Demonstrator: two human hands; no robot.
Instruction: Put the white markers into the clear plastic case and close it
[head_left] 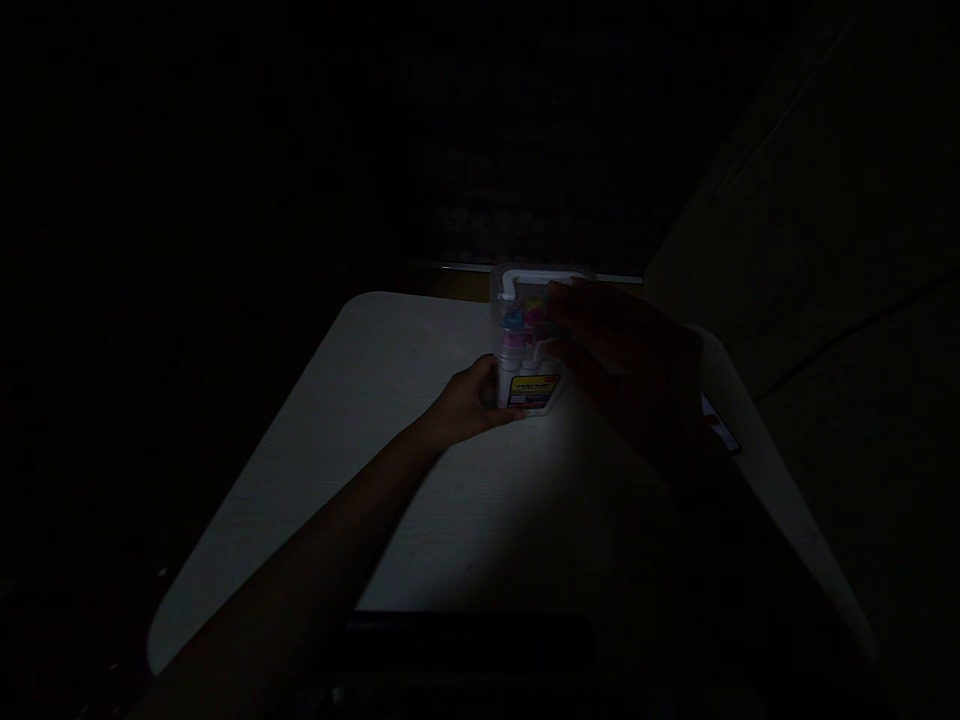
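Two bare hands at a clear plastic box in dim light. The left hand [472,400] is curled about the lower left side of the clear plastic box [517,352], holding it, with the thumb laid along the bottom of the front. The right hand [626,350], largely in shadow, is at the upper right of the box, its thumb and fingers parted; whether it grips or merely touches the box cannot be told.

The box is upright, between the hands. Above the left hand, capped markers [513,322] show through its wall (blue, pink and yellow are the colours that can be made out). Just right of the left thumb is a label [534,388], yellow in its upper part. A white handle [544,274] lies across the lid, just left of the right fingertips.

Beneath both hands extends a white table [300,440]. A dark-edged flat object [721,425], partly hidden, lies to the right of the right hand; farther right, a thin cord [847,342] runs along the wall [840,250].
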